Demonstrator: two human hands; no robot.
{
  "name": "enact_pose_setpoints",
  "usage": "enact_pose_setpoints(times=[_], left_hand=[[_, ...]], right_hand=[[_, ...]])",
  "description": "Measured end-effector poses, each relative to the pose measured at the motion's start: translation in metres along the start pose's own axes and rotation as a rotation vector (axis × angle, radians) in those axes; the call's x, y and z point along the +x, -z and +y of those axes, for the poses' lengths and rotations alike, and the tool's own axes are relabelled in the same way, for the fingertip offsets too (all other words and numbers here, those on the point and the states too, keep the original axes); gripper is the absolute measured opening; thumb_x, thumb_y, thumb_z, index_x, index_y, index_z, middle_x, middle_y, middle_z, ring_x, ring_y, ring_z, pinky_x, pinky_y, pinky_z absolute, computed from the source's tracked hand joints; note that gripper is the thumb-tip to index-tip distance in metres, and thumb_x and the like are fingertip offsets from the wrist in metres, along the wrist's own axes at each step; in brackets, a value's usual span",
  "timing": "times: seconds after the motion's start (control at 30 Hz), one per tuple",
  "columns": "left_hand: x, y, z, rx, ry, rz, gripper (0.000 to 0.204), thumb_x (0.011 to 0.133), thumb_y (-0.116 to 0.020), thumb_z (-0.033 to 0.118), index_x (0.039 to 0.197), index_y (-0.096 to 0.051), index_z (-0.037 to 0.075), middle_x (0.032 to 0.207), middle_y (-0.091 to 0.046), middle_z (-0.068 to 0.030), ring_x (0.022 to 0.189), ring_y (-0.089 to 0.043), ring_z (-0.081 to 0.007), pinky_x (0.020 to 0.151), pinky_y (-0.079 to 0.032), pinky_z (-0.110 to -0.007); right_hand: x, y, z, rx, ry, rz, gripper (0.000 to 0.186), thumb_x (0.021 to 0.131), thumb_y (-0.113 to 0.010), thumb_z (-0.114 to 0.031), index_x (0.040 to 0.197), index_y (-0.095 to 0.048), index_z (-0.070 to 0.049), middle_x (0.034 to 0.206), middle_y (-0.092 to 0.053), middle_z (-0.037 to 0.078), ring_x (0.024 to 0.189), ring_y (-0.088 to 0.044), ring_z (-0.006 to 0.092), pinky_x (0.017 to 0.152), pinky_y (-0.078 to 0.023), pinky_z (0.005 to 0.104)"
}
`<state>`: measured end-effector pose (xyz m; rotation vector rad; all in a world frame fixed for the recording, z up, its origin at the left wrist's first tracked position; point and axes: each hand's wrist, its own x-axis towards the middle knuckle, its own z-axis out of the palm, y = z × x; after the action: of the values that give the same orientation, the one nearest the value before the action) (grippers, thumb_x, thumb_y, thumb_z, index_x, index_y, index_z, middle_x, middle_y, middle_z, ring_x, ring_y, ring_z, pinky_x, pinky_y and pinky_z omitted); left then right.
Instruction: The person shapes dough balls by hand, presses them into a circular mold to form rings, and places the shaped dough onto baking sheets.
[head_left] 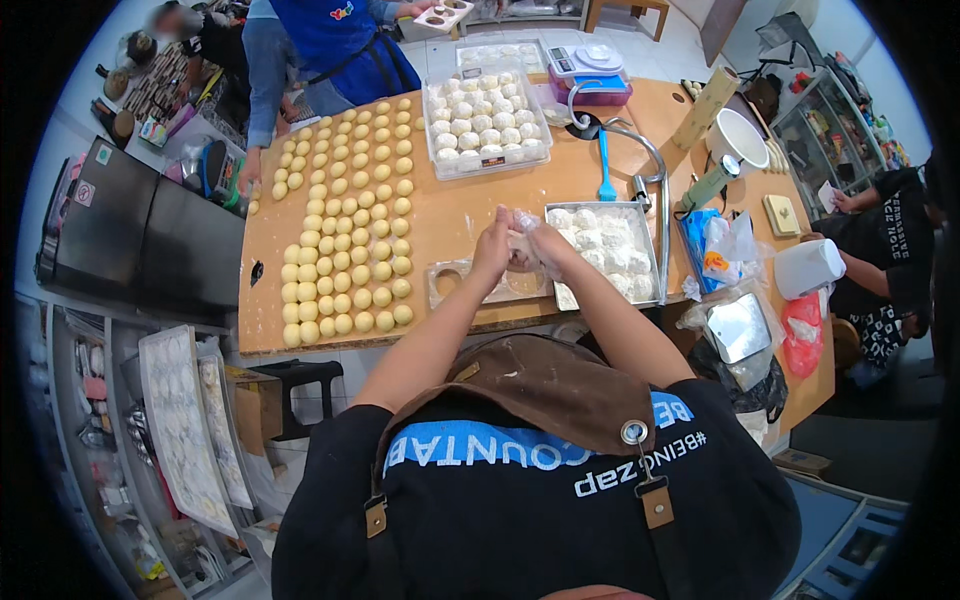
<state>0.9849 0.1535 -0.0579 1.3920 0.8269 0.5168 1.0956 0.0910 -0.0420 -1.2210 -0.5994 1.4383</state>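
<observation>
My left hand (pixel 491 250) and my right hand (pixel 546 246) are brought together above the table, fingers curled in. Clear plastic film or a thin glove shows around the right fingers. Whatever lies between the hands is hidden. Just below them is a light wooden board (pixel 486 291) with round holes. Right of my right hand stands a metal tray (pixel 657 265) of white floured dough pieces (pixel 589 240). Left of my hands, many rows of yellow dough balls (pixel 345 250) cover the wooden table (pixel 455 215).
A clear plastic box (pixel 490 163) of white balls stands beyond my hands. Behind the tray are a blue brush (pixel 606 165), a curved metal tube (pixel 655 150) and a kitchen scale (pixel 587 60). A co-worker in a blue apron (pixel 335 45) touches the far left corner; another person sits right.
</observation>
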Motion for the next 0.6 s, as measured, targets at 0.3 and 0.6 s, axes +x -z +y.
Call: enact_pose_setpoints(times=[0.3, 0.6], left_hand=[[0.007, 0.003, -0.005, -0.111, 0.069, 0.052, 0.058, 0.096, -0.024, 0.056, 0.094, -0.053, 0.006, 0.090, -0.060, -0.0086, 0.079, -0.059, -0.0176, 0.069, -0.049, -0.031], [0.005, -0.001, -0.007, -0.310, 0.082, 0.062, 0.052, 0.098, -0.024, 0.049, 0.102, -0.052, 0.006, 0.095, -0.060, -0.0093, 0.085, -0.060, -0.0183, 0.075, -0.051, -0.033]], right_hand=[[0.002, -0.012, -0.004, 0.065, -0.108, 0.080, 0.042, 0.095, -0.044, -0.045, 0.101, -0.054, -0.004, 0.072, -0.058, 0.002, 0.058, -0.056, 0.0123, 0.052, -0.045, 0.0247], [-0.003, -0.014, -0.013, 0.136, -0.058, 0.133, 0.038, 0.096, -0.044, -0.039, 0.104, -0.051, -0.003, 0.089, -0.061, 0.010, 0.077, -0.060, 0.0147, 0.063, -0.049, 0.0257]])
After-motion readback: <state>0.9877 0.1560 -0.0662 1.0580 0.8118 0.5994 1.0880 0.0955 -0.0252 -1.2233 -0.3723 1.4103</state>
